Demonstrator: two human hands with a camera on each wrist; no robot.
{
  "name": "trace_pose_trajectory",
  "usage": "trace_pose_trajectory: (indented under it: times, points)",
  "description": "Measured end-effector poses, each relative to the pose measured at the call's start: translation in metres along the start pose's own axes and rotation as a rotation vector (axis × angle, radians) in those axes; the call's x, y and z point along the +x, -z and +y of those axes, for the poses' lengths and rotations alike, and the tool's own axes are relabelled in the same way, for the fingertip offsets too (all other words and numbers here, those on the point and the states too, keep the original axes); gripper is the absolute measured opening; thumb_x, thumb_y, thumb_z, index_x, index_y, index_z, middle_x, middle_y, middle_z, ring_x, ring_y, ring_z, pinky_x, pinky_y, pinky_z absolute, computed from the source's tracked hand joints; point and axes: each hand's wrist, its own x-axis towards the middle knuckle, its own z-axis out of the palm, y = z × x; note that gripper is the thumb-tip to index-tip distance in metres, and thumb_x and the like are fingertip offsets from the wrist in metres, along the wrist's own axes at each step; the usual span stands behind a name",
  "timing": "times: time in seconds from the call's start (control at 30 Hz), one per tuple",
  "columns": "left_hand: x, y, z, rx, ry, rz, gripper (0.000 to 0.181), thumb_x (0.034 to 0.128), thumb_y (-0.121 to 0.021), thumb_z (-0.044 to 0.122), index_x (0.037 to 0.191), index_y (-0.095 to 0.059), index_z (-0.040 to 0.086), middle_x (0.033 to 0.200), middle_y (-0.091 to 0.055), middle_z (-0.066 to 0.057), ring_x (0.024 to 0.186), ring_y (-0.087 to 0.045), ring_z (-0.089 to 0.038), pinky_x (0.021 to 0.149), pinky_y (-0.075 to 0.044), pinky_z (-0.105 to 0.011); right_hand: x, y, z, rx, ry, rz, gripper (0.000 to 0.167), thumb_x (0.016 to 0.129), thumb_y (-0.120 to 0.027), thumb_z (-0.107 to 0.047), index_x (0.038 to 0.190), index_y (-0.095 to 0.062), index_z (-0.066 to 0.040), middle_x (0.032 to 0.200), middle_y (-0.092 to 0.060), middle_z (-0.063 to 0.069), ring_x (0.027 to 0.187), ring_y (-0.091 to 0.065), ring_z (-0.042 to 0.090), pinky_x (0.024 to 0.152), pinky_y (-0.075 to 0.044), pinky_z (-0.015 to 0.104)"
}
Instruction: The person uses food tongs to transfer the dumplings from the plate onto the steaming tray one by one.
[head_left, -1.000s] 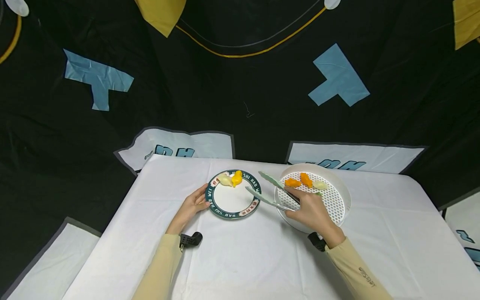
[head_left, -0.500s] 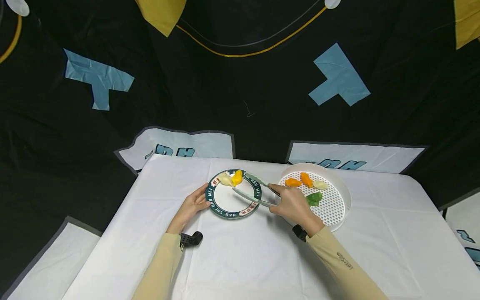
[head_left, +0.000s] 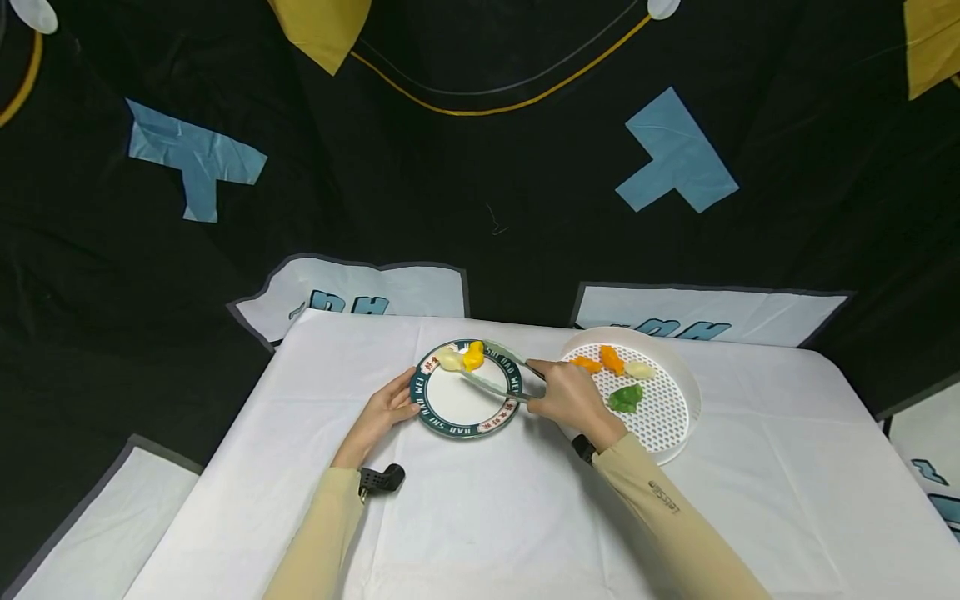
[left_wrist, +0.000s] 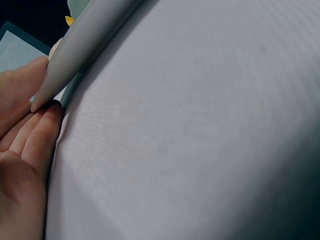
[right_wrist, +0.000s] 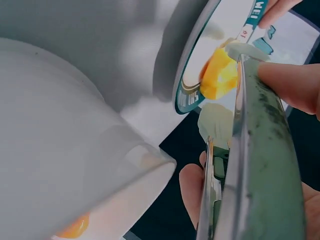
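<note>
My left hand (head_left: 388,412) grips the left rim of a green-rimmed white plate (head_left: 456,406), thumb above and fingers beneath. Near the plate's far edge lie a yellow dumpling-shaped piece (head_left: 473,356) and a pale cream one (head_left: 449,359), side by side. My right hand (head_left: 573,397) holds pale green tongs (head_left: 489,386) over the plate. The two arms of the tongs are spread apart, their tips close to the yellow piece; the right wrist view shows the yellow piece (right_wrist: 219,75) near the tips. Whether the tips touch it, I cannot tell.
Right of the plate stands a round white basket (head_left: 684,417) with a perforated bottom. It holds orange pieces (head_left: 612,360), a pale piece (head_left: 640,370) and a green piece (head_left: 626,398). A white cloth (head_left: 480,517) covers the table, with a black curtain (head_left: 480,208) behind.
My right hand has moved left with the tongs, from over the basket to the plate, uncovering the green piece. The left hand and the plate have stayed put.
</note>
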Motion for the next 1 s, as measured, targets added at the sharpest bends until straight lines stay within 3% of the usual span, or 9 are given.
trace_pose_trajectory:
  times: [0.13, 0.2, 0.4, 0.6, 0.9, 1.0]
  points:
    - [0.0, -0.001, 0.001, -0.01, 0.003, 0.006, 0.07, 0.0895, -0.058, -0.007, 0.15, -0.023, 0.0, 0.15, -0.028, -0.024, 0.137, -0.031, -0.03, 0.104, -0.037, -0.021, 0.004, -0.003, 0.001, -0.022, -0.001, -0.013, 0.064, 0.066, -0.078, -0.022, 0.124, -0.063, -0.002, 0.089, -0.07, 0.012, 0.053, -0.043, 0.015, 0.043, -0.035, 0.025]
    - [0.0, -0.002, 0.001, -0.013, -0.001, 0.005, 0.07, 0.0896, -0.057, -0.007, 0.15, -0.023, -0.001, 0.15, -0.028, -0.024, 0.137, -0.031, -0.03, 0.105, -0.037, -0.021, 0.006, -0.004, 0.001, -0.028, 0.004, -0.012, 0.064, 0.065, -0.079, -0.022, 0.123, -0.064, -0.002, 0.09, -0.07, 0.011, 0.054, -0.044, 0.015, 0.044, -0.037, 0.026]
    - [0.0, -0.002, 0.002, -0.015, -0.001, 0.006, 0.07, 0.0894, -0.058, -0.007, 0.15, -0.023, -0.001, 0.15, -0.028, -0.024, 0.137, -0.031, -0.03, 0.104, -0.038, -0.02, 0.01, -0.006, -0.001, -0.043, -0.011, -0.04, 0.062, 0.066, -0.078, -0.021, 0.124, -0.064, -0.003, 0.065, -0.057, 0.002, 0.053, -0.04, 0.014, 0.045, -0.032, 0.026]
    - [0.0, -0.002, 0.001, -0.008, -0.009, -0.001, 0.07, 0.0897, -0.058, -0.006, 0.15, -0.022, -0.001, 0.15, -0.028, -0.026, 0.136, -0.031, -0.033, 0.104, -0.038, -0.022, 0.008, -0.008, -0.003, -0.02, 0.012, -0.039, 0.053, 0.068, -0.077, -0.018, 0.119, -0.068, -0.006, 0.097, -0.071, 0.008, 0.061, -0.049, 0.014, 0.055, -0.048, 0.028]
    - [0.0, -0.001, -0.001, -0.014, -0.025, -0.006, 0.07, 0.0898, -0.057, -0.007, 0.149, -0.021, -0.004, 0.149, -0.027, -0.027, 0.136, -0.03, -0.035, 0.103, -0.039, -0.021, 0.0, -0.009, 0.002, 0.037, 0.043, 0.014, 0.046, 0.071, -0.075, -0.013, 0.116, -0.07, -0.007, 0.085, -0.07, 0.007, 0.052, -0.042, 0.013, 0.042, -0.033, 0.024]
    - [-0.001, 0.0, -0.001, -0.029, -0.03, -0.006, 0.069, 0.0896, -0.056, -0.009, 0.149, -0.021, -0.004, 0.15, -0.027, -0.027, 0.137, -0.03, -0.034, 0.104, -0.038, -0.021, -0.004, -0.006, 0.005, 0.053, 0.059, 0.048, 0.045, 0.07, -0.074, -0.013, 0.115, -0.071, -0.008, 0.083, -0.07, 0.007, 0.053, -0.042, 0.012, 0.043, -0.034, 0.023]
